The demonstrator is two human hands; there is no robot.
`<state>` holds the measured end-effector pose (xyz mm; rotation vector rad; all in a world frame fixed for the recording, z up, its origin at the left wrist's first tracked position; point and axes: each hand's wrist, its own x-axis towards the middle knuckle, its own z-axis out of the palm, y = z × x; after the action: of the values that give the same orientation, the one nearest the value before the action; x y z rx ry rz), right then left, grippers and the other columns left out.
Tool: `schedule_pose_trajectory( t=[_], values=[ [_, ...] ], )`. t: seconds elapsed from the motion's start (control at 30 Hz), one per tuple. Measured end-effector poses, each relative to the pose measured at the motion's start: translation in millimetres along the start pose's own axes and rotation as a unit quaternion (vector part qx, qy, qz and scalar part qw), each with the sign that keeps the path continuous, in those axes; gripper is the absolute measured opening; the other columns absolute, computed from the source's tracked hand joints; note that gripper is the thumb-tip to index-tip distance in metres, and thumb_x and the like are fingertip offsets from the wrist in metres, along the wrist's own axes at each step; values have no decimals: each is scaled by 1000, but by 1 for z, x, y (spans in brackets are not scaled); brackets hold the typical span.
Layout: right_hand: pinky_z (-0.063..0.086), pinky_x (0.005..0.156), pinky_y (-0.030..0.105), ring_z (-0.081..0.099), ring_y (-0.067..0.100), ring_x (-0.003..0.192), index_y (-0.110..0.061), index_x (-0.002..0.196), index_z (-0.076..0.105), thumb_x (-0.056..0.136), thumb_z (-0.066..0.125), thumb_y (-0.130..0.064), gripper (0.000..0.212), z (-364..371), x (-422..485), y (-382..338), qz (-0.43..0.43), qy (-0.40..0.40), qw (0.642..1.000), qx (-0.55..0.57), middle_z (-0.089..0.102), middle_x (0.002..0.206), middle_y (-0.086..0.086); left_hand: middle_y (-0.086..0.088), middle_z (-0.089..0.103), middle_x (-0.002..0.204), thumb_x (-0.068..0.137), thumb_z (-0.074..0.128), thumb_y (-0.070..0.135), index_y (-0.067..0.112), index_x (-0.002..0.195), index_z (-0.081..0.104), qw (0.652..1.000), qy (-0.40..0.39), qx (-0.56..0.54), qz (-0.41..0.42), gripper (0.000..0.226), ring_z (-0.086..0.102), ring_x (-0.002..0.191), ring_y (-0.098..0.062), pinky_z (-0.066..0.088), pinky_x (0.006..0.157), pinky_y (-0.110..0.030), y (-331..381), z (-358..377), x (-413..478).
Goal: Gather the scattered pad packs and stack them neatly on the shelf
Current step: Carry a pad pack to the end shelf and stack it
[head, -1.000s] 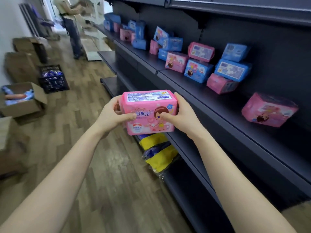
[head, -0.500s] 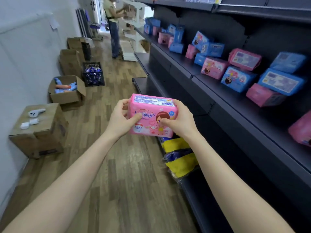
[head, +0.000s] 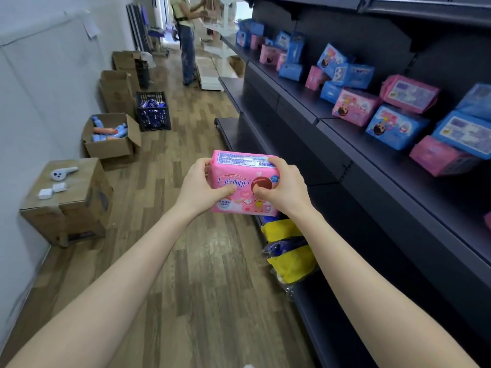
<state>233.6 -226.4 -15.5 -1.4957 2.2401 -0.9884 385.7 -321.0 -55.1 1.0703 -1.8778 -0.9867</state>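
Note:
A pink pad pack with a barcode on top is held in front of me over the aisle floor. My left hand grips its left end and my right hand grips its right end, thumbs on the front face. To the right runs a dark shelf with several pink and blue pad packs lying scattered on it, among them a pink pack, a blue pack and another pink pack nearer me.
Yellow and blue bagged goods lie on the bottom shelf below my hands. Cardboard boxes and a black crate line the left wall. A person stands far down the wooden-floored aisle.
My view has swung left along the aisle, so the shelf packs have shifted right in view. Both hands have kept hold of the pink pack, tilting its top a little toward me.

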Motion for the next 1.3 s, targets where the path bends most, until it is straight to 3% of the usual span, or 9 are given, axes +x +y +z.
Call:
schedule_pose_trajectory(
  t=[0.17, 0.33, 0.57, 0.7, 1.0, 1.13, 1.3],
  values=[
    [46, 84, 23, 52, 16, 111, -21, 139, 34, 81, 73, -24, 70, 5, 30, 8, 14, -17, 1000, 3, 42, 128, 7, -7, 52, 128, 69, 81, 21, 10, 127, 43, 999, -5, 39, -25, 70, 51, 115, -18, 44, 96, -33, -4, 10, 27],
    [48, 87, 26, 53, 17, 110, -21, 138, 36, 80, 74, -22, 69, 13, 79, 19, 13, -35, 999, 12, 44, 125, 6, -6, 54, 125, 68, 81, 19, 10, 126, 41, 997, 8, 65, -46, 71, 54, 112, -20, 46, 94, -37, -11, 21, 69],
    [48, 96, 40, 54, 22, 109, -22, 137, 39, 75, 74, -25, 71, 22, 180, 35, 4, -73, 997, 18, 48, 124, 8, -7, 57, 124, 65, 81, 18, 10, 125, 42, 993, 40, 91, -69, 72, 55, 111, -20, 40, 86, -26, -23, 39, 156],
    [49, 95, 39, 54, 21, 110, -22, 137, 38, 77, 73, -25, 70, 22, 241, 34, -21, -88, 995, 27, 46, 124, 7, -8, 56, 125, 65, 81, 17, 10, 128, 40, 990, 70, 93, -74, 75, 54, 113, -23, 43, 94, -33, -24, 41, 209],
    [42, 89, 26, 51, 19, 111, -23, 139, 37, 80, 72, -25, 69, 42, 329, 24, -65, -110, 991, 35, 45, 124, 7, -7, 56, 124, 67, 80, 18, 13, 130, 40, 985, 97, 102, -97, 75, 55, 111, -21, 46, 95, -39, -38, 28, 281],
    [42, 87, 25, 50, 17, 106, -22, 140, 36, 80, 72, -26, 70, 59, 358, 18, -71, -127, 989, 25, 45, 125, 6, -7, 56, 123, 67, 80, 20, 13, 129, 40, 983, 102, 104, -113, 74, 55, 111, -22, 46, 95, -42, -52, 18, 301],
    [47, 96, 33, 54, 21, 111, -23, 139, 37, 78, 73, -29, 71, 89, 397, 6, -66, -146, 987, 21, 46, 124, 6, -8, 57, 122, 68, 81, 19, 13, 128, 41, 981, 109, 92, -131, 72, 56, 110, -22, 47, 94, -43, -75, 3, 333]
  ],
)
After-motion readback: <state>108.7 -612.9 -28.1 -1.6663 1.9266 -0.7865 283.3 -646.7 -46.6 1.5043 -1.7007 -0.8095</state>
